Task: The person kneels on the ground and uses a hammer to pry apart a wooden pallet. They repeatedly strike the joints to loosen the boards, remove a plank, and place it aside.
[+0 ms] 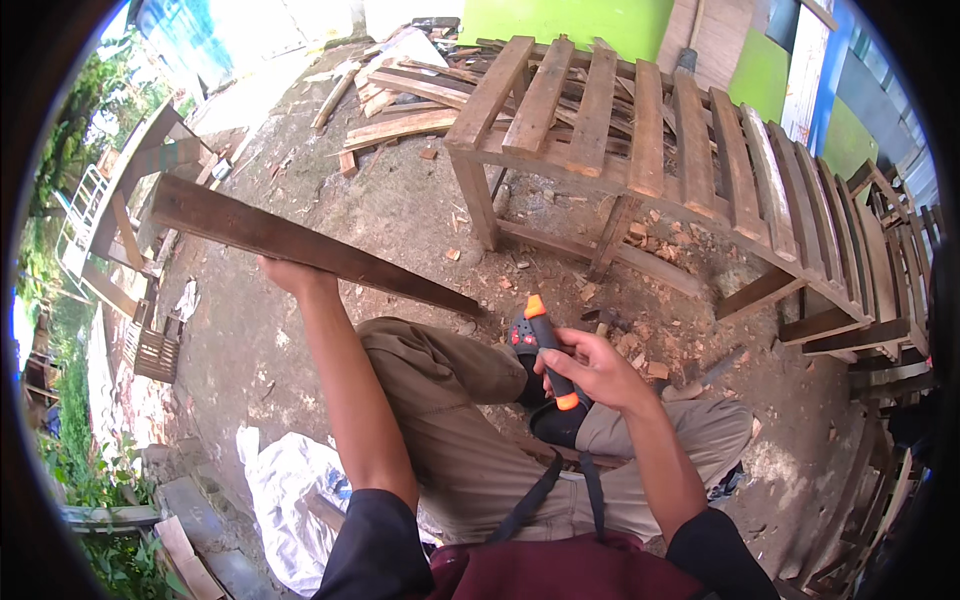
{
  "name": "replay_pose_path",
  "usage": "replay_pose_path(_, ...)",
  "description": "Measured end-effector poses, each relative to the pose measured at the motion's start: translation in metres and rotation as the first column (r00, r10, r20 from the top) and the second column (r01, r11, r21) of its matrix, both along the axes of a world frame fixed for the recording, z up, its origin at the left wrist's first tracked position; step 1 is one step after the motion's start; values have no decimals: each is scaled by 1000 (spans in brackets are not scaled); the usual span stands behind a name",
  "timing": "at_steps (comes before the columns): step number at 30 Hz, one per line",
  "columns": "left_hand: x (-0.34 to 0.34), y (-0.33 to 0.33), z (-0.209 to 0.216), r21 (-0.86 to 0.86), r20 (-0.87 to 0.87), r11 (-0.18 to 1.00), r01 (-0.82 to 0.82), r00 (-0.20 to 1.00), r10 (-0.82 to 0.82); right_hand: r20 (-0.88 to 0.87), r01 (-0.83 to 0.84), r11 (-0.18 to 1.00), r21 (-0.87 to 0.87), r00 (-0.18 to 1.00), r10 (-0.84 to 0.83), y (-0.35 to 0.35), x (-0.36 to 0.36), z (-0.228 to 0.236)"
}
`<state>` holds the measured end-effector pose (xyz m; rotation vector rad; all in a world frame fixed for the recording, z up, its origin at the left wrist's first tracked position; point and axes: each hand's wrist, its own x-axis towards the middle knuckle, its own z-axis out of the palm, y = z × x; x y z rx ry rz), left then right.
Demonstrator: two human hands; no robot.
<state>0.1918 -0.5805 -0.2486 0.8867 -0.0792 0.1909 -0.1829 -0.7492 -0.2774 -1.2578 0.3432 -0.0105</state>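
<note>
My left hand (298, 278) holds a long, dark wooden beam (310, 248) from beneath, and the fingers are partly hidden by it. The beam slants from the upper left down toward the middle, its narrow far end near the ground. In front of my right knee, my right hand (598, 370) is closed around a black, stick-shaped tool (548, 345) with orange ends. The tool stands nearly upright, apart from the beam; its exact kind does not show.
A slatted wooden bench frame (650, 130) stretches across the right. Scrap boards (405, 115) lie behind it. Wood chips and a long-bladed tool (705, 375) lie on the dirt ground. White sacking (290, 500) is at lower left, a plastic crate (152, 345) farther left.
</note>
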Motion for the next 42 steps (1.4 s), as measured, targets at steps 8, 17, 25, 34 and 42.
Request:
replay_pose_path(8, 24, 70, -24, -60, -57, 994, -96, 994, 93, -192, -622, 570, -537, 748, 635, -27, 89, -79)
replay_pose_path(17, 25, 74, -21, -8, -81, 984, -176, 981, 175, -568, -584, -106, -805, 708, 420, -62, 173, -226)
replay_pose_path(25, 25, 29, -14, 137, -37, 991, -3, 999, 9, -122, -113, -94, -989, 988, 94, -45, 162, -311)
replay_pose_path(34, 6, 3, 3, 43, -82, 979, 199, 977, -195, -416, -72, 422, -904, 383, -825, -30, -14, -329)
replay_pose_path(42, -15, -18, 0, 363, 30, 848, 386, 905, -425, -632, -111, 632, -767, 301, -714, -39, -21, -339)
